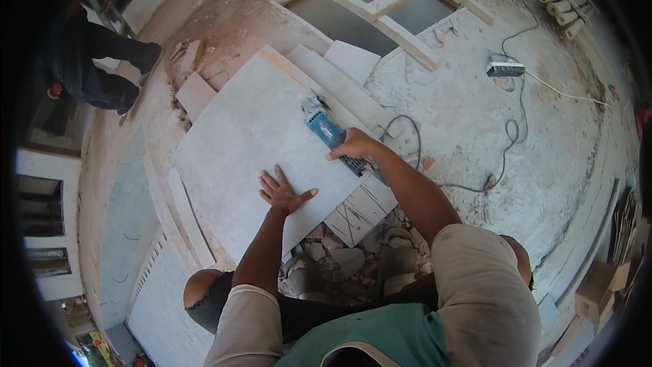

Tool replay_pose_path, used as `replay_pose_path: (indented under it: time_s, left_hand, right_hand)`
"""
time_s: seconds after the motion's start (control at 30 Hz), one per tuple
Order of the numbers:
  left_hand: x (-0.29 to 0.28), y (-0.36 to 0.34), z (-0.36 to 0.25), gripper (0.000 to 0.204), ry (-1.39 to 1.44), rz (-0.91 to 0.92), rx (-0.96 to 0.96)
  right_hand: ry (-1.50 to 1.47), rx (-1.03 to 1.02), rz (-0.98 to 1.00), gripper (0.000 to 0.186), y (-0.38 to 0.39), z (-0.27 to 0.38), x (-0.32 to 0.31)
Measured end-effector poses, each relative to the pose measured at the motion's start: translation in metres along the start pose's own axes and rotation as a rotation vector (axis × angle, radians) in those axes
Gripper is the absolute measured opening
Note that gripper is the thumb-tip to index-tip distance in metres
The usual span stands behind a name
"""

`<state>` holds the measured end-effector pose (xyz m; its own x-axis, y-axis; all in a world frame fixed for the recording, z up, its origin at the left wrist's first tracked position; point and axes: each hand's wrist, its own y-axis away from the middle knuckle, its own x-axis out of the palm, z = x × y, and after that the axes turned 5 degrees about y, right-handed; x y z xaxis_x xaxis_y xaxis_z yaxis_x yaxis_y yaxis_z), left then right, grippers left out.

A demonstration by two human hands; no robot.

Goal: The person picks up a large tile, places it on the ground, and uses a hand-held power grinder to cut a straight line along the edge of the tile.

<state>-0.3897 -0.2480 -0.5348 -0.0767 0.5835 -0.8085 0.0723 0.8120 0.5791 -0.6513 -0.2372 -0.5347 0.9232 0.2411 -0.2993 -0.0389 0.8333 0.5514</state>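
Note:
A large pale grey tile slab [238,129] lies in front of me. My left hand [285,194] rests flat on it with the fingers spread. My right hand [353,146] is wrapped around the body of a teal angle grinder [324,127]. The grinder's metal head and disc are at the slab's right edge, pointing away from me. From its rear a dark cord [420,143] loops off to the right. A smaller tile piece with dark lines [358,214] lies beside the slab's near right edge. Whether the disc touches the slab I cannot tell.
Broken rubble [339,258] lies around my feet. Beyond the slab, wooden beams [367,10] cross a rectangular floor opening. A power strip [505,69] with cables sits on the dusty floor at right. Another person [102,54] stands at far left. Cardboard boxes [594,292] are at lower right.

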Motion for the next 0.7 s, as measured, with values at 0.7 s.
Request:
replay_pose_path:
  time_s: [0.7]
  left_hand:
    - [-0.018, 0.008, -0.004, 0.138, 0.073, 0.040, -0.001]
  right_hand:
    - [0.048, 0.047, -0.250, 0.036, 0.127, 0.080, -0.119]
